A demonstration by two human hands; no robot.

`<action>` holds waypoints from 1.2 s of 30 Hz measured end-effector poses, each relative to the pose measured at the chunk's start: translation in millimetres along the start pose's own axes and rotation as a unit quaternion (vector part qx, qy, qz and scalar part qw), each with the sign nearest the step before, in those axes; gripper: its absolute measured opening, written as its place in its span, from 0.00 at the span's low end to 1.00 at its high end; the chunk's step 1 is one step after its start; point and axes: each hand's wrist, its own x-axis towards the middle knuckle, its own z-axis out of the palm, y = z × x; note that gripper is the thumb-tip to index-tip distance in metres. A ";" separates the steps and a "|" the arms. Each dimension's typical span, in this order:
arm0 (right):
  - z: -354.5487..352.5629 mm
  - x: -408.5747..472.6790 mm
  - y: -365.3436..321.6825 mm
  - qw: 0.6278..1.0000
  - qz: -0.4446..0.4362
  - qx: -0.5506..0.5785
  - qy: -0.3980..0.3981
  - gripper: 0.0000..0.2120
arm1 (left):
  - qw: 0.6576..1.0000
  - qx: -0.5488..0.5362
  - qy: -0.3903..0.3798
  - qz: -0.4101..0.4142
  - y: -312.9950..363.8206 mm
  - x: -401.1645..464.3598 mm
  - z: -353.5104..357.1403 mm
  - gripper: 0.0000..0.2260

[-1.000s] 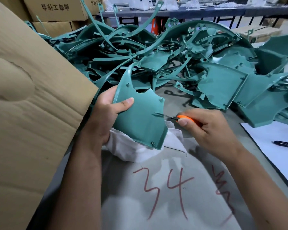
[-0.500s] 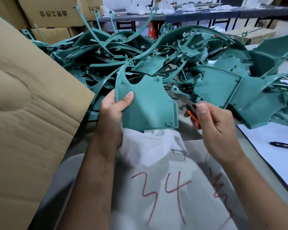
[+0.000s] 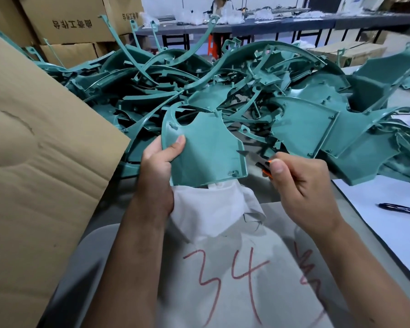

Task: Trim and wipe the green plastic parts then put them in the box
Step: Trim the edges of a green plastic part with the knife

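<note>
Plainly, the left hand (image 3: 155, 171) grips a flat green plastic panel with a curved notch at its top (image 3: 206, 152), thumb pressed on its face and fingers curled behind, holding it upright just above a crumpled white cloth (image 3: 213, 209) that the same hand seems to bunch underneath. Just beside the panel's right edge, the right hand (image 3: 301, 185) is clenched round a small orange-and-black trimming knife (image 3: 265, 169), its tip close to the edge but apparently not touching. The likely risk is the blade skating off the thin rim and gouging the panel's face, or running toward the left thumb, since the panel is braced only by one hand in the air. Another is loose flash falling into the cloth and scratching the part on wiping. Behind lies a tangled heap of green plastic parts (image 3: 246, 91) on the table (image 3: 270, 190). A large brown cardboard box flap (image 3: 45, 174) rises at left; the box's inside is hidden, so I cannot tell its contents.
</note>
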 end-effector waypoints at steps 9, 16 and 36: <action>-3.3 -0.7 -1.0 1.000 0.006 0.005 0.019 0.26 | 1.000 0.001 0.002 -0.011 -1.6 0.6 3.1 0.13; -7.2 0.2 2.8 0.998 -0.009 -0.016 -0.064 0.24 | 1.000 -0.013 0.028 -0.006 -0.6 2.8 1.2 0.12; -0.8 0.8 -4.1 0.971 0.160 0.128 0.120 0.27 | 0.984 -0.152 -0.028 0.093 -6.0 -1.0 29.0 0.14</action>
